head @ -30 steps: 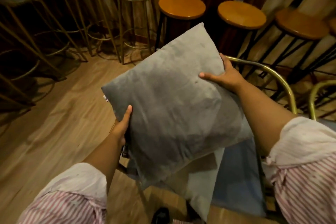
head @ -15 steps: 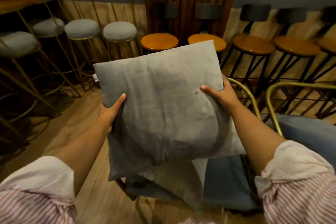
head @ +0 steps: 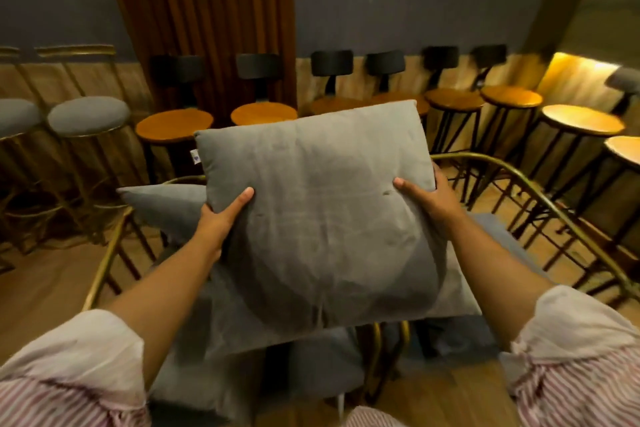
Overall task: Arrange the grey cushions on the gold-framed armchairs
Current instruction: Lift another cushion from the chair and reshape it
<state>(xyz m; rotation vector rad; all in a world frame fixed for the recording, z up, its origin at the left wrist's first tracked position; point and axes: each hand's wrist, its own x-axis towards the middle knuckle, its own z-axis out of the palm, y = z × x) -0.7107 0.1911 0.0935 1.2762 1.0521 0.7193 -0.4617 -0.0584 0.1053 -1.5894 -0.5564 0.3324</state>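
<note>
A square grey cushion (head: 322, 218) fills the middle of the view, held up in front of me by both sides. My left hand (head: 221, 218) grips its left edge and my right hand (head: 429, 198) grips its right edge. Behind it on the left, a second grey cushion (head: 166, 204) leans on the left gold-framed armchair (head: 104, 263). To the right stands another gold-framed armchair (head: 540, 194) with a blue-grey seat (head: 491, 236). The held cushion hides most of both seats.
A row of wooden-topped bar stools with black backs (head: 173, 125) lines the far wall. Grey-padded gold stools (head: 86, 114) stand at the left. More wooden stools (head: 581, 121) curve round at the right. Wooden floor (head: 45, 288) shows at the left.
The cushion has turned from tilted to level and risen in front of me. My view has lifted and swung right, bringing both armchairs and the second cushion into sight.
</note>
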